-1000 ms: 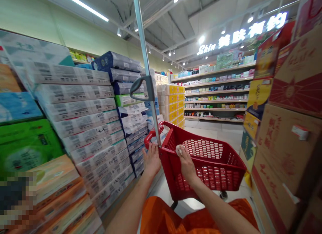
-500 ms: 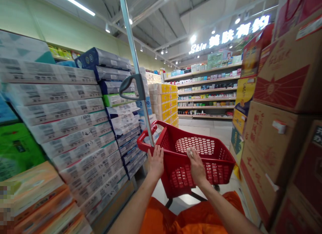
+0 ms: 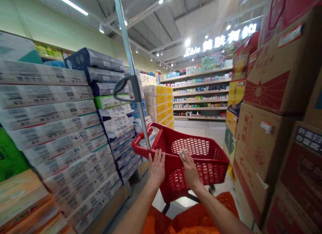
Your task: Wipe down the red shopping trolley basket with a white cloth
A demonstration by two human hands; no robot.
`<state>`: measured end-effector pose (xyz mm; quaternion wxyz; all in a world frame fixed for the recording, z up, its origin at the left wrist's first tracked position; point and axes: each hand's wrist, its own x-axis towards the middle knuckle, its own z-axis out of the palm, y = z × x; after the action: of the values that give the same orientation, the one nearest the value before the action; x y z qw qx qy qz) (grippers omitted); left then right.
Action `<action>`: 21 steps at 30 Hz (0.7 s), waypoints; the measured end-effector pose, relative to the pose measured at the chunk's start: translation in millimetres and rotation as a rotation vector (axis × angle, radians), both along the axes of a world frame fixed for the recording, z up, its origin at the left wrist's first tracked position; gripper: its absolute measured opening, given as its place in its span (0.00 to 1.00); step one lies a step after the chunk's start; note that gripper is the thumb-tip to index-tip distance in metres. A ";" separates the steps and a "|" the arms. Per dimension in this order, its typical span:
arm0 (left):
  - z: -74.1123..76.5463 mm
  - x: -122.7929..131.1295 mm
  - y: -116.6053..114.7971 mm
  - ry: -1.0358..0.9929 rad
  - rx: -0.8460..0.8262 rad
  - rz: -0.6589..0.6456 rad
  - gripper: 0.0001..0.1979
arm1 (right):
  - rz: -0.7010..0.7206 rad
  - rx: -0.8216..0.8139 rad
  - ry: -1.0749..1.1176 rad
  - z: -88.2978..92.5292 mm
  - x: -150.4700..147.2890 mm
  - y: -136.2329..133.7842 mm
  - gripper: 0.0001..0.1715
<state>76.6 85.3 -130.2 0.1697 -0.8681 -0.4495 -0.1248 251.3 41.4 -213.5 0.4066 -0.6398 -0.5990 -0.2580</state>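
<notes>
A red plastic shopping cart (image 3: 173, 187) with honeycomb-pattern walls stands in front of me. Against its near rim lies my left hand (image 3: 157, 168), flat with the fingers stretched out, close to the foot of a silver pole. My right hand (image 3: 190, 172) is closed around a small crumpled whitish cloth (image 3: 183, 155) and presses it to the same rim, farther right. The silver pole (image 3: 125, 39) rises at a tilt by the cart's handle end and carries a grey loop grip (image 3: 134, 88). Orange fabric (image 3: 196, 220) covers my lap below.
High stacks of wrapped paper packs (image 3: 60, 106) line the left side, with orange packs (image 3: 25, 197) lower down. On the right, cardboard cartons (image 3: 261, 133) are piled close to the cart. An aisle floor (image 3: 198, 130) leads to stocked shelves (image 3: 198, 93) at the back.
The view has shifted slightly, so the cart and stacks appear farther left. My right hand and the cloth have moved a little left along the rim, closer to my left hand.
</notes>
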 end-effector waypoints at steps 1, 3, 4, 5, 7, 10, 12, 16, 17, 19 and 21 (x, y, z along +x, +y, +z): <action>0.0 1.1 -0.8 0.003 -0.007 -0.013 0.29 | 0.018 -0.009 -0.017 1.1 -1.1 0.8 0.47; -0.1 2.2 -1.9 0.003 -0.016 -0.027 0.30 | 0.025 -0.023 -0.036 0.7 6.7 -1.9 0.47; -0.1 2.8 -2.4 0.000 -0.018 -0.026 0.30 | 0.007 -0.024 -0.035 -1.0 15.4 -5.3 0.47; -0.2 3.8 -2.9 -0.004 -0.019 -0.021 0.31 | -0.023 -0.019 -0.024 -3.4 25.8 -9.7 0.48; -0.5 7.6 -4.5 -0.011 -0.018 -0.008 0.32 | -0.097 0.004 0.007 -8.5 45.7 -18.5 0.49; -2.1 17.1 -8.2 0.008 -0.030 -0.040 0.33 | -0.127 -0.001 0.012 -12.6 59.8 -26.1 0.48; -4.1 22.7 -10.3 0.023 -0.041 -0.056 0.34 | -0.092 -0.035 -0.019 -14.0 65.4 -28.9 0.48; -8.0 27.1 -11.2 0.027 -0.027 -0.040 0.34 | -0.167 -0.008 0.007 -24.1 106.7 -44.0 0.46; -8.7 27.4 -11.1 0.027 -0.023 -0.039 0.34 | -0.224 0.013 0.040 -27.9 121.0 -49.1 0.45; -9.6 28.0 -11.0 0.027 -0.021 -0.029 0.34 | -0.331 0.051 0.111 -33.9 141.4 -56.4 0.43; -10.0 29.1 -11.1 0.032 -0.022 -0.015 0.34 | -0.353 0.071 0.148 -34.7 140.8 -55.5 0.44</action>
<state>105.7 74.2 -140.2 0.1662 -0.8752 -0.4414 -0.1074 392.2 -14.1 -248.2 0.4201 -0.7374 -0.4365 -0.2986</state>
